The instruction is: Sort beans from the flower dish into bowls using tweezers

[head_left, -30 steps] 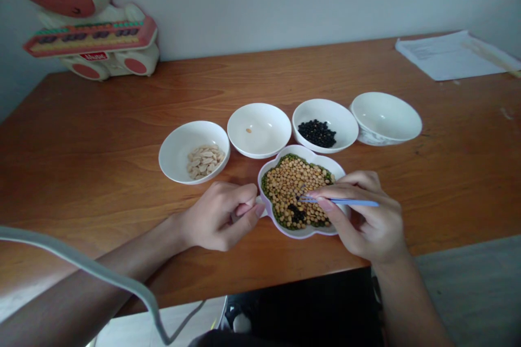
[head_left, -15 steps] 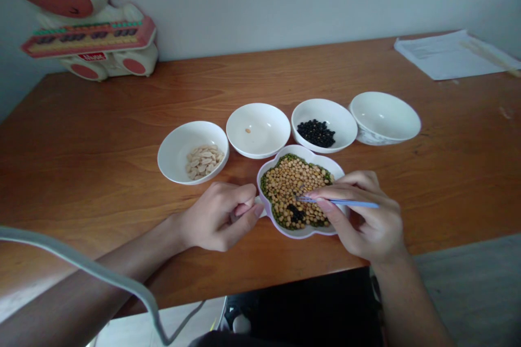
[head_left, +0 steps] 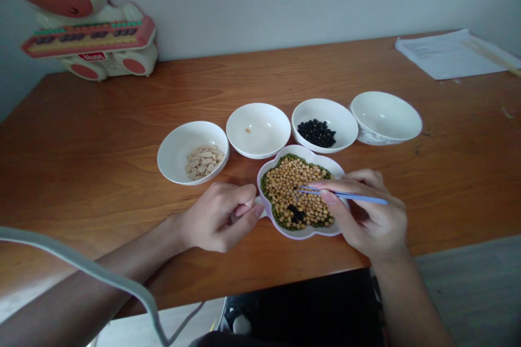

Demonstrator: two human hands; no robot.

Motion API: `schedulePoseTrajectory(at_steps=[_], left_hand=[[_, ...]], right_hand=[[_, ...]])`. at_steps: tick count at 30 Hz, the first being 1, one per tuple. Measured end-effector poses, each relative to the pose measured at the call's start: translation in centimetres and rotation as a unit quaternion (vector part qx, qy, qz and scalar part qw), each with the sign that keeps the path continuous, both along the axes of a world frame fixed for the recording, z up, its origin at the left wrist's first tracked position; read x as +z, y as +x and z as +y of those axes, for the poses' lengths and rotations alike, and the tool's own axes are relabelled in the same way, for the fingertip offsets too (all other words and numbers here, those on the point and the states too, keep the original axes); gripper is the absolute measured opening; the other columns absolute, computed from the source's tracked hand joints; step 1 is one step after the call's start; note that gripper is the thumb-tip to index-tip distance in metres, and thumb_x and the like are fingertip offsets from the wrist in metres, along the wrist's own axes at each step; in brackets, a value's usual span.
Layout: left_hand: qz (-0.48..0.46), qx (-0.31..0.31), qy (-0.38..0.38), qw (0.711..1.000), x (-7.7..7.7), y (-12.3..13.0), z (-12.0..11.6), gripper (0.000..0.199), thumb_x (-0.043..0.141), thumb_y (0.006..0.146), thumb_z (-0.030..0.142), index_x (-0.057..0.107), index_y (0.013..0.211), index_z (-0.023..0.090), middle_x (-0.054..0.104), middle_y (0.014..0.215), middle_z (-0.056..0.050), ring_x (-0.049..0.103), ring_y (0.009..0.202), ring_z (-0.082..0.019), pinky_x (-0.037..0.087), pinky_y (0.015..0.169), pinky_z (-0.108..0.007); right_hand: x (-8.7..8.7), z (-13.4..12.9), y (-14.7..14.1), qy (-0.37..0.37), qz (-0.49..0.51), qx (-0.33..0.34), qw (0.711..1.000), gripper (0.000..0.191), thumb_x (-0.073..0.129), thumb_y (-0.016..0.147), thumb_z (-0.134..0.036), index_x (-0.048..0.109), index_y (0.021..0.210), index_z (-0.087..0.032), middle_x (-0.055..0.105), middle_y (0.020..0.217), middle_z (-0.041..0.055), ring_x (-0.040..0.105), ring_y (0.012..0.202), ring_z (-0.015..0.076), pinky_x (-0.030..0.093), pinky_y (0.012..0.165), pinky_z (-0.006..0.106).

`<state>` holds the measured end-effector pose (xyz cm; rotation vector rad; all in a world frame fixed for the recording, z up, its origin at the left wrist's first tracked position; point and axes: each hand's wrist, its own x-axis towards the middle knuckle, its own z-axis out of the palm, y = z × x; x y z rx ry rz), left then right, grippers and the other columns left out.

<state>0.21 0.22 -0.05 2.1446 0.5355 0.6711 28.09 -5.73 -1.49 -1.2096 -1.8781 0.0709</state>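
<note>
My left hand (head_left: 223, 217) is closed on the short handle of a flower-shaped bowl (head_left: 280, 232) with a lilac rim. Yellow soybeans (head_left: 285, 179) fill this bowl, with green beans (head_left: 266, 192) around the edge and a small cluster of black beans (head_left: 297, 214) near the front. Between the thumb and fingers of my right hand (head_left: 370, 217) is a pair of blue tweezers (head_left: 358, 197), its tips over the middle of the soybeans. A small dark bean seems to be at the tips, but I cannot tell whether it is gripped.
Behind stand white bowls: one with pale flat seeds (head_left: 203, 161), one with a single seed (head_left: 248, 130), one with black beans (head_left: 316, 133), and a bowl at the right (head_left: 385, 116). A toy (head_left: 97, 38), papers (head_left: 451, 54) and a grey cable (head_left: 81, 263) are around.
My right hand has shifted slightly right and away from me, and the tweezer tips have lifted a little from the beans. My left hand stays on the handle.
</note>
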Motion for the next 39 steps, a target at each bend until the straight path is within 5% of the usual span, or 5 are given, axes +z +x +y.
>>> schedulePoseTrajectory(at_steps=[29,35,39], left_hand=[[-0.004,-0.002,-0.002,1.0,-0.1,-0.1,0.0,0.035,0.056,0.096,0.01,0.031,0.074,0.022,0.035,0.06,0.009,0.03,0.05,-0.006,0.024,0.048,-0.022],[-0.003,0.001,-0.001,1.0,-0.1,-0.1,0.0,0.035,0.056,0.096,0.01,0.031,0.074,0.022,0.035,0.061,0.009,0.029,0.049,-0.005,0.024,0.048,-0.022],[-0.004,0.004,-0.003,1.0,-0.2,-0.1,0.0,0.035,0.056,0.096,0.011,0.031,0.074,0.022,0.034,0.061,0.009,0.029,0.049,-0.005,0.023,0.048,-0.021]], right_hand=[[0.0,-0.4,0.0,-0.007,0.005,-0.009,1.0,0.026,0.072,0.091,-0.012,0.078,0.111,-0.028,0.081,0.092,-0.0016,0.065,0.076,0.0161,0.051,0.074,0.035],[-0.3,-0.2,-0.4,0.099,0.115,-0.176,0.973,0.027,0.071,0.093,-0.014,0.081,0.113,-0.028,0.082,0.095,0.0013,0.071,0.081,0.0213,0.055,0.077,0.04],[0.0,1.5,-0.5,0.083,0.194,-0.271,0.939,0.022,0.064,0.101,-0.029,0.08,0.116,-0.023,0.081,0.107,0.0073,0.077,0.099,0.0271,0.061,0.089,0.047]])
